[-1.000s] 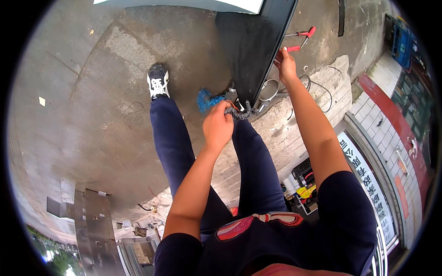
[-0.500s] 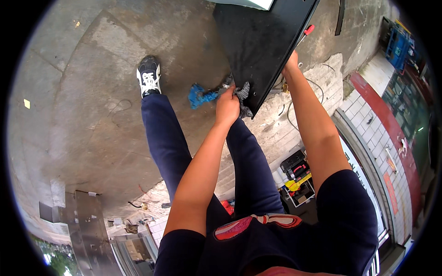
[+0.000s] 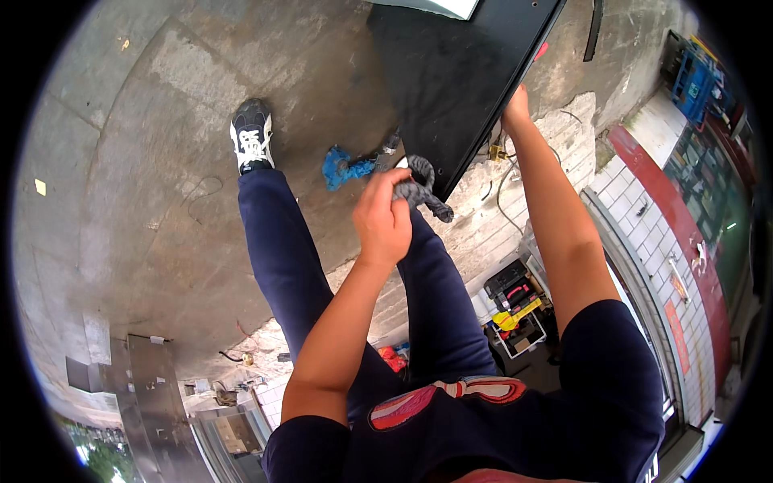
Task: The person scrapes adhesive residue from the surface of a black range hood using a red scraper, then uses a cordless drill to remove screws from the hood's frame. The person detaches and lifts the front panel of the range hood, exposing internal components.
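Observation:
A dark grey, patterned rag [image 3: 423,191] is bunched in my left hand [image 3: 382,219], the fingers closed round it beside the near corner of a large black panel [image 3: 455,88]. The panel stands tilted in front of me, its long edge running up to the right. Along that right edge is my right hand [image 3: 517,111], its fingers hidden behind the panel. A red handle end [image 3: 541,51] shows just past the edge, above this hand. On the floor left of the rag lies a crumpled blue cloth [image 3: 342,167].
A pale sheet-like piece [image 3: 439,6] lies over the panel's top. To the right, an open black tool case [image 3: 509,287] sits by yellow items [image 3: 515,314]. Wires [image 3: 501,197] trail over the rough concrete strip [image 3: 555,145]. My shoe [image 3: 252,135] stands on the floor at left.
My left hand has drawn back toward me and left with the rag, away from the panel's corner. The red handle is more covered by the panel now. My right hand stays by the edge.

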A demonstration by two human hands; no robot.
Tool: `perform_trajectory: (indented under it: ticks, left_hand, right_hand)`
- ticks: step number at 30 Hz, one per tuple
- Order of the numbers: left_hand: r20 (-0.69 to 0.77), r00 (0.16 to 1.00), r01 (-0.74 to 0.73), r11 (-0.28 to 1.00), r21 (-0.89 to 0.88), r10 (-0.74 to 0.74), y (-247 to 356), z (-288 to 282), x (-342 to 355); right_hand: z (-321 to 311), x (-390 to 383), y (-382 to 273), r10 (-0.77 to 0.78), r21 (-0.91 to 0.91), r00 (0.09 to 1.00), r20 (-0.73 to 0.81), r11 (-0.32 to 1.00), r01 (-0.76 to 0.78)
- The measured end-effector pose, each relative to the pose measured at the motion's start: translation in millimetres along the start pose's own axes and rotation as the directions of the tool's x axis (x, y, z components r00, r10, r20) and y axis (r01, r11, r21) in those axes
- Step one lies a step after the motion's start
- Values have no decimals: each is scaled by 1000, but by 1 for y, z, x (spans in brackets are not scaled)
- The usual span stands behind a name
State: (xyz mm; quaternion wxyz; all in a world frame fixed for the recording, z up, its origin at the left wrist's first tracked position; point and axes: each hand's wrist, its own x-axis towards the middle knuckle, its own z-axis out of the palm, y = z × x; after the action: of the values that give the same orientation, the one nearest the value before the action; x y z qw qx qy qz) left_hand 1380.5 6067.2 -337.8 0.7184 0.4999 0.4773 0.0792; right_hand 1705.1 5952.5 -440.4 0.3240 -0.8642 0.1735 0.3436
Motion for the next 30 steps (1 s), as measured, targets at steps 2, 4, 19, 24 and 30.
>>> perform_trajectory:
  ticks: [2, 4, 19, 24, 30]
  left_hand:
    - [68, 991, -122, 991, 48, 118, 9, 5, -12]
    - [153, 973, -195, 970, 146, 173, 16, 18, -19]
    - [139, 984, -127, 983, 130, 109, 27, 38, -30]
    - [214, 975, -86, 992, 89, 65, 34, 49, -37]
    - [312, 949, -71, 996, 46, 53, 39, 59, -31]
  right_hand:
    - [9, 2, -9, -47, 52, 999, -3, 998, 47]
    - [38, -19, -34, -74, 219, 997, 39, 974, 63]
    - [7, 12, -20, -36, 409, 984, 175, 912, -39]
    - [-11, 9, -17, -44, 377, 969, 244, 925, -53]
    - [-25, 24, -13, -79, 384, 947, 310, 922, -49]
